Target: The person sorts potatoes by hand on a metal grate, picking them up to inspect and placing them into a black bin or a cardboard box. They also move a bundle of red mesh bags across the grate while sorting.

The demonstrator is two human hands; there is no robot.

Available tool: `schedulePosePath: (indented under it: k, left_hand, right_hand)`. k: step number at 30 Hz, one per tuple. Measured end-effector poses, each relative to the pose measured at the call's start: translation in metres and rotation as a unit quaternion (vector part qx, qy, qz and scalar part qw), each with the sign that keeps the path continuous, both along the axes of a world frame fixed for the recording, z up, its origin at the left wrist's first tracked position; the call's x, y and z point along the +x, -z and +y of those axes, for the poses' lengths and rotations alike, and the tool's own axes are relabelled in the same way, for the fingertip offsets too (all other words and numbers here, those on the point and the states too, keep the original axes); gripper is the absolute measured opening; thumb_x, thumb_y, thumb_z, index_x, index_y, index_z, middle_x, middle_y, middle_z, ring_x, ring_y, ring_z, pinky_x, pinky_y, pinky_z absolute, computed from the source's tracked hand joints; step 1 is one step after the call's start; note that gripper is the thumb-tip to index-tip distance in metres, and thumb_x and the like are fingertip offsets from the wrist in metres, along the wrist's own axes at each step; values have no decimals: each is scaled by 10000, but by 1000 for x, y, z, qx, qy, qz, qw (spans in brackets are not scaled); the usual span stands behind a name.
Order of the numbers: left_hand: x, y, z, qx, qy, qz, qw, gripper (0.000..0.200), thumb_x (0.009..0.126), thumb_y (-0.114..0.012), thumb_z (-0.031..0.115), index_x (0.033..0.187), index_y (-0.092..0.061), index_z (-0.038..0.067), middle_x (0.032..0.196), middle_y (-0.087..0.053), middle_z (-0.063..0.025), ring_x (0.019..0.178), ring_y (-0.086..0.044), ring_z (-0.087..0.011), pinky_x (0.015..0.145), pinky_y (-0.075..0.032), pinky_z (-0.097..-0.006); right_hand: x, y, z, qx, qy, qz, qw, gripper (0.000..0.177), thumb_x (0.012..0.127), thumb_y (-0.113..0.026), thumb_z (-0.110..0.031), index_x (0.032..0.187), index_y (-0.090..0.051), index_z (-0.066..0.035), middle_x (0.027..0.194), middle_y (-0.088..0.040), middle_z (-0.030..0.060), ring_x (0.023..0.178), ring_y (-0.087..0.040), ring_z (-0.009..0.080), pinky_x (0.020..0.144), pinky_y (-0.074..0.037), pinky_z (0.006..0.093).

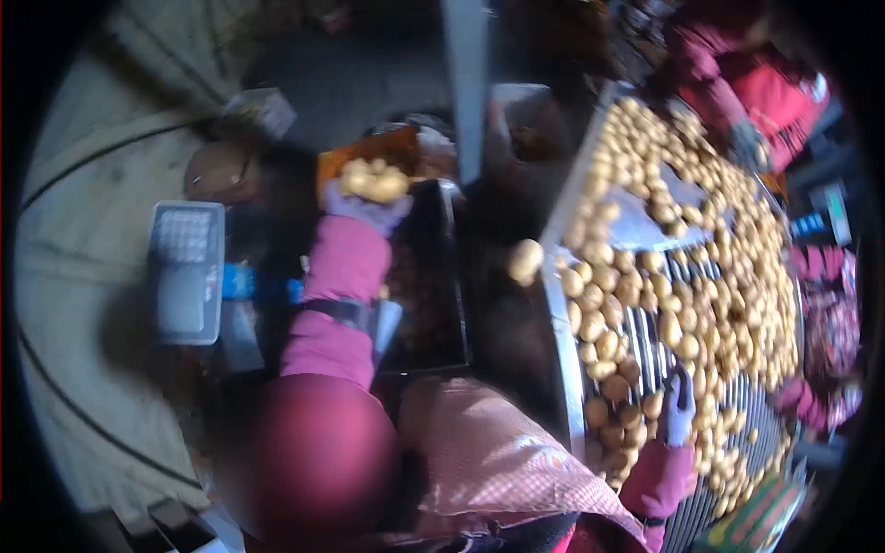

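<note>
My left hand (369, 210), in a pale purple glove, reaches forward at centre left and carries several potatoes (376, 182). It is over the near end of an orange crate (392, 145), beside a dark bin (452, 295). My right hand (679, 415), gloved with dark fingertips, is low over the metal rollers (645, 346) of a sorting table. Its fingers are apart, with nothing visible between them. Many potatoes (737, 313) lie around it. One blurred potato (525, 261) shows just outside the table's left edge.
A scale with a keypad (189, 272) stands at the left. A metal post (467, 83) rises beyond the bin, near a whitish container (521, 120). A co-worker (756, 92) in red is at the table's upper right, a gloved hand over potatoes. More pink sleeves (820, 263) show at the right.
</note>
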State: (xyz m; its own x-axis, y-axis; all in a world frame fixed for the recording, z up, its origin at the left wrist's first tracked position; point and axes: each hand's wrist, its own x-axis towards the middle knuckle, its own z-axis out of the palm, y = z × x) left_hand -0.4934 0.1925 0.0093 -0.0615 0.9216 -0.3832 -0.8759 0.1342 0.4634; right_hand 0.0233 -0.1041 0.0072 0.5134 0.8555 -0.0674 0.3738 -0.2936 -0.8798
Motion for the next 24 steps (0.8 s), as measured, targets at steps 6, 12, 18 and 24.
schedulePosePath:
  k: [6, 12, 18, 24]
  left_hand:
    - [4, 0, -4, -132, 125, 87, 979, 433, 943, -429, 344, 1347, -414, 189, 1272, -523, -104, 1103, -548, -282, 913, -474, -486]
    - [152, -7, -70, 240, 395, 287, 839, 418, 931, -551, 231, 1297, -486, 38, 1201, -573, -99, 1019, -593, -195, 880, -496, -305]
    - [246, -3, -142, 664, 360, 529, 388, 547, 669, -749, 292, 1148, -606, 72, 1098, -579, -178, 987, -569, -353, 847, -470, -416]
    - [287, 5, -167, 608, 439, 638, 175, 625, 810, -583, 476, 1352, -463, 190, 1450, -357, -125, 1330, -289, -413, 1081, -230, -529]
  right_hand:
    - [-30, -18, -51, -42, 33, -228, 972, 381, 869, -619, -186, 1211, -567, -25, 1163, -603, 165, 1065, -581, 289, 941, -443, 360]
    - [-63, -13, -108, -162, 26, -320, 933, 650, 750, -695, -359, 1309, -505, -88, 1329, -474, 238, 1238, -439, 391, 1046, -317, 483]
    - [-85, -17, -117, -228, -19, -308, 923, 897, 696, -724, -413, 1443, -319, -126, 1434, -317, 263, 1301, -348, 429, 1057, -296, 503]
    - [-72, -22, -61, -204, -87, -372, 901, 822, 704, -721, -425, 1412, -382, -182, 1416, -363, 196, 1190, -451, 390, 981, -380, 515]
